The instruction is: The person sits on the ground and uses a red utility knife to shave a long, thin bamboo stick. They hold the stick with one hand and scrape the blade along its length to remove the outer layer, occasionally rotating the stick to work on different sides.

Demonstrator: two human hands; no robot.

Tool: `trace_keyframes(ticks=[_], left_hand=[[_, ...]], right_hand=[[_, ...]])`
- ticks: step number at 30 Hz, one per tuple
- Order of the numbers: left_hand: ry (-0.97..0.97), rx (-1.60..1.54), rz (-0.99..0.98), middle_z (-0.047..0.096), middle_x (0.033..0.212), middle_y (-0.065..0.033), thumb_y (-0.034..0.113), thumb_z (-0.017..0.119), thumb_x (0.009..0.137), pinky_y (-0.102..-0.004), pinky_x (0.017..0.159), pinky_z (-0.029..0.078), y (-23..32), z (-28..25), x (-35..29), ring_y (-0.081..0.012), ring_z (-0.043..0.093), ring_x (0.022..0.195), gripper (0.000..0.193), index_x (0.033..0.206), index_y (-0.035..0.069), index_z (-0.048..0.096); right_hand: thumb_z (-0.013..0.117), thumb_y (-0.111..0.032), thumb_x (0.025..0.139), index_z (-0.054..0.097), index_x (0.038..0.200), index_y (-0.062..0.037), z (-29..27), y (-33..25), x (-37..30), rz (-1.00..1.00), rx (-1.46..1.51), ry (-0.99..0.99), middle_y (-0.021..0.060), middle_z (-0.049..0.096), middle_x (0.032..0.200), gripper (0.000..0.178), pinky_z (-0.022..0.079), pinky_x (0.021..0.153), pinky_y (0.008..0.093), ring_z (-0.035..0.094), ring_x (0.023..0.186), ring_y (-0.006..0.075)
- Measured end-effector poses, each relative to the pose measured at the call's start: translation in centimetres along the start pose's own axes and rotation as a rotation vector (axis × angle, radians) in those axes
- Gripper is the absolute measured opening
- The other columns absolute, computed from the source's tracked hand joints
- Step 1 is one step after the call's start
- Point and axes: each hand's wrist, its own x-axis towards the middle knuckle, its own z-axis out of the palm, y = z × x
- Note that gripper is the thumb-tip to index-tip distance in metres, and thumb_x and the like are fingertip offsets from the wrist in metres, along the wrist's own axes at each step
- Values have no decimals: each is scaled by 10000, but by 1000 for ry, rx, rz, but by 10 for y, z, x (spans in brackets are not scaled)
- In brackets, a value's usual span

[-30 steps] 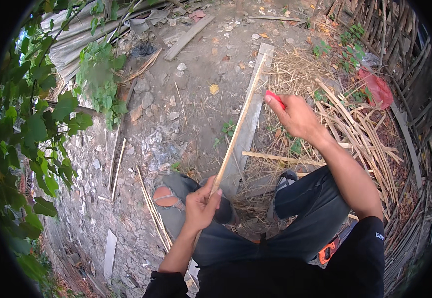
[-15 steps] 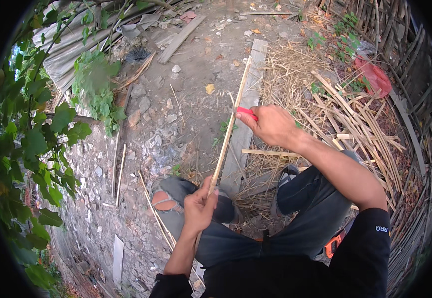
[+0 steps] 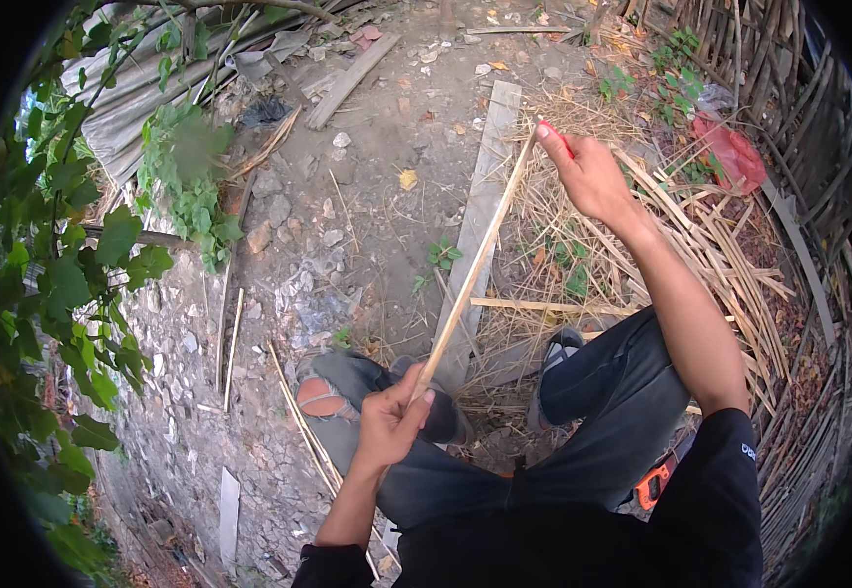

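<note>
A long, pale bamboo strip point(image 3: 478, 274) slants away from me, from between my knees toward the far right. My left hand point(image 3: 391, 423) is closed around its near part, thumb along the top. At the strip's far tip, my right hand point(image 3: 592, 178) grips a red-handled knife point(image 3: 569, 147); its blade cannot be made out. The right thumb lies at or right beside the tip. Below the strip a weathered grey plank point(image 3: 496, 137) rests on the ground, with thin shavings point(image 3: 583, 108) strewn along its right side.
Split bamboo strips point(image 3: 754, 294) are heaped at the right, near a red plastic bag point(image 3: 730, 155) and a stick fence point(image 3: 808, 127). An orange-handled tool point(image 3: 653, 483) lies by my right thigh. Leafy vines point(image 3: 63, 284) hang at the left. Stones and another board point(image 3: 354, 80) lie ahead.
My right hand has moved with the knife away from me and rightward, from partway along the strip to its far tip. The strip's far end has swung right; my left hand still holds the near part.
</note>
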Motion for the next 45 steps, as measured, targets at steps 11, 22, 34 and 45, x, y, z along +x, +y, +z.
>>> trace_keyframes(ticks=[11, 22, 34, 45], left_hand=[[191, 130, 81, 645, 929, 88, -39, 670, 978, -164, 598, 403, -14, 5, 8, 27, 484, 720, 451, 1424, -18, 614], [233, 116, 82, 702, 1058, 25, -49, 670, 978, -162, 664, 454, -7, 6, 2, 6, 553, 798, 436, 1410, -54, 610], [224, 267, 100, 561, 713, 93, -29, 660, 996, -185, 494, 301, -10, 4, 3, 22, 417, 569, 468, 1458, 3, 588], [226, 78, 54, 612, 883, 91, -37, 657, 995, -159, 576, 348, -2, 12, 8, 26, 452, 686, 433, 1426, -28, 607]], right_hand=[[518, -559, 1032, 733, 841, 19, 89, -82, -162, -497, -93, -603, 252, 676, 651, 645, 593, 652, 527, 718, 672, 455], [444, -594, 1057, 740, 813, 19, 47, -41, -62, -230, -188, -335, 280, 705, 752, 723, 583, 730, 543, 728, 777, 461], [439, -587, 1064, 723, 785, 33, 58, -34, -53, -142, -167, -300, 277, 677, 695, 737, 577, 696, 544, 714, 740, 474], [477, -599, 1042, 732, 938, -5, 94, -73, -159, -471, -84, -647, 244, 693, 705, 655, 571, 685, 552, 715, 715, 449]])
